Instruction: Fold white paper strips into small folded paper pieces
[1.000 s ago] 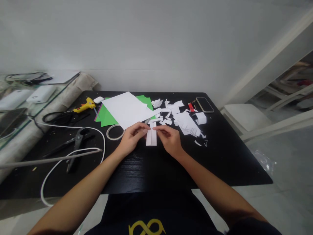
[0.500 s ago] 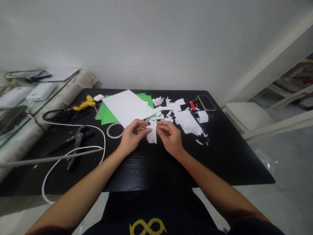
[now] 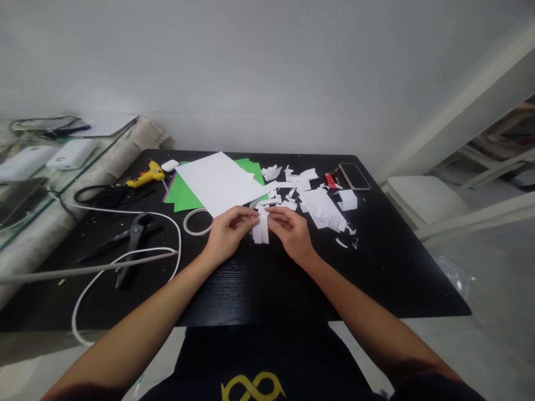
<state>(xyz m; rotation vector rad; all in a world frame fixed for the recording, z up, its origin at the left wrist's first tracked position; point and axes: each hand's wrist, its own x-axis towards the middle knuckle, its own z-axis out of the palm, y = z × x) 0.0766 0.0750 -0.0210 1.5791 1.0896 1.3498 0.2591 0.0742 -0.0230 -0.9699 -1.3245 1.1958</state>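
Note:
Over the middle of the black table [image 3: 267, 295], a small white paper piece [image 3: 261, 231] made of narrow strips is held between my two hands. My left hand [image 3: 229, 229] pinches its left side between thumb and fingers. On the other side, my right hand [image 3: 292, 229] grips the right edge the same way. The fingertips cover part of the upper end. Just beyond lie white paper scraps [image 3: 273, 199] and a large white sheet [image 3: 217, 181] on top of green sheets [image 3: 181, 195].
At left are a tape roll [image 3: 197, 222], scissors [image 3: 136, 239], a yellow glue gun [image 3: 148, 174] and a looping white cable [image 3: 179, 239]. To the right lie a cut white sheet [image 3: 321, 207], a folded paper piece [image 3: 348, 199], a red lighter [image 3: 330, 180] and a phone [image 3: 354, 176].
Both hands keep their pinch on the paper piece, with only a very slight shift of the fingers. The view has moved a little; everything else stays in place.

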